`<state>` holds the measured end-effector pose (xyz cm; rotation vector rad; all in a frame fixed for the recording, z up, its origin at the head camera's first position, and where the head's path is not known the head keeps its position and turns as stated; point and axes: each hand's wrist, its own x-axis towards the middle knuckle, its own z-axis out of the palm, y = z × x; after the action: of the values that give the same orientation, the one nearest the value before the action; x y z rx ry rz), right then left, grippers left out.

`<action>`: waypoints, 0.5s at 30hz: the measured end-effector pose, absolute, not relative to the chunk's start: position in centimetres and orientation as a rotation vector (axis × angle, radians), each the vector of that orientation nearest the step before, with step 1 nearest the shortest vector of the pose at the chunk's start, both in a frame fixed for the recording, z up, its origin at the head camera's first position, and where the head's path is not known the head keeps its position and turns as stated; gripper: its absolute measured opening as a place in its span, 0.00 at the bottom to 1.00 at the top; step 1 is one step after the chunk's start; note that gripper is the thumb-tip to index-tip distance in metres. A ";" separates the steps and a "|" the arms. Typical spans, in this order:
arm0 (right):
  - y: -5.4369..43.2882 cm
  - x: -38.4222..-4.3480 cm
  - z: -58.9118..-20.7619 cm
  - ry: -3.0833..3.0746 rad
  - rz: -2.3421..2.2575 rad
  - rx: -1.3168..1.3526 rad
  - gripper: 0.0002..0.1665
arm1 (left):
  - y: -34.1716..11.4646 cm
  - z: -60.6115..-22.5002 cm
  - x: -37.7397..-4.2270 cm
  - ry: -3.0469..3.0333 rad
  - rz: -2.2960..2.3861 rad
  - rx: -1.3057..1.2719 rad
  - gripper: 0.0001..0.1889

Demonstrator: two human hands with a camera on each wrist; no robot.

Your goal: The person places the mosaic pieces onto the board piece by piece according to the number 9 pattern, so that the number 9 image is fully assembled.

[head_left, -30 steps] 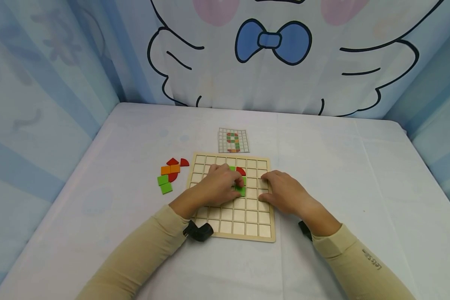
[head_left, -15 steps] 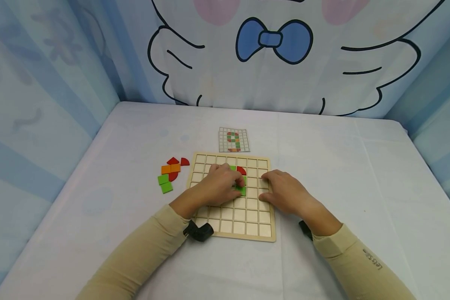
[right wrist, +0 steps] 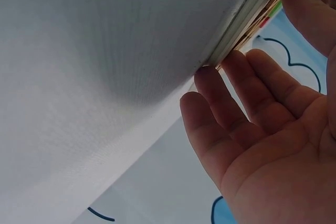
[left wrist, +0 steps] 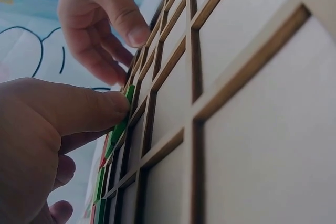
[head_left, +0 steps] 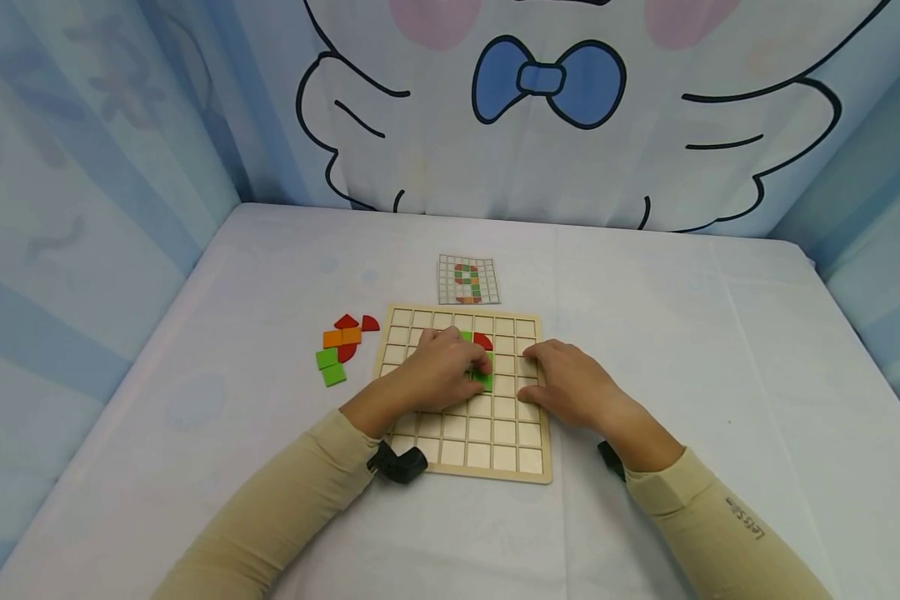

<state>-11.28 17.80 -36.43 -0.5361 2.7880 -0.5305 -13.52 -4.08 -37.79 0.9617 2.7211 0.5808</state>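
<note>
A wooden grid board [head_left: 487, 476] lies on the white-covered table. Over its middle, my left hand [head_left: 438, 371] pinches a green square tile [left wrist: 121, 121] between thumb and fingers. In the left wrist view that tile stands tilted at the grid cells. A red quarter-circle tile [head_left: 483, 342] and another green tile [head_left: 466, 337] sit in cells just beyond the hand; other placed pieces are partly hidden by it. My right hand [head_left: 570, 385] rests on the board's right edge, its fingers relaxed and touching the rim, as the right wrist view also shows.
Left of the board lie loose pieces: orange squares [head_left: 341, 337], green squares [head_left: 333, 374] and red quarter-circles [head_left: 371, 323]. A pattern card [head_left: 468, 280] with a coloured figure on a grid lies behind the board. Printed curtains [head_left: 547, 167] stand around the table.
Both hands hold nearly the same places, and the tiles on the board and the table look unchanged. Only the whole view has shifted very slightly.
</note>
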 end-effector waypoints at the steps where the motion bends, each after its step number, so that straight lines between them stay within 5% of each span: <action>1: 17.8 -11.3 -36.4 2.788 -0.531 -0.537 0.31 | -4.1 -37.8 -13.5 2.722 0.581 0.965 0.05; 15: 17.8 -11.3 -36.5 2.796 -0.528 -0.550 0.31 | -3.7 -37.8 -13.5 2.721 0.595 0.948 0.05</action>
<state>-11.28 17.84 -36.53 -0.5504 2.7960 -0.5278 -13.47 -3.70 -37.80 0.9478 2.7205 0.5953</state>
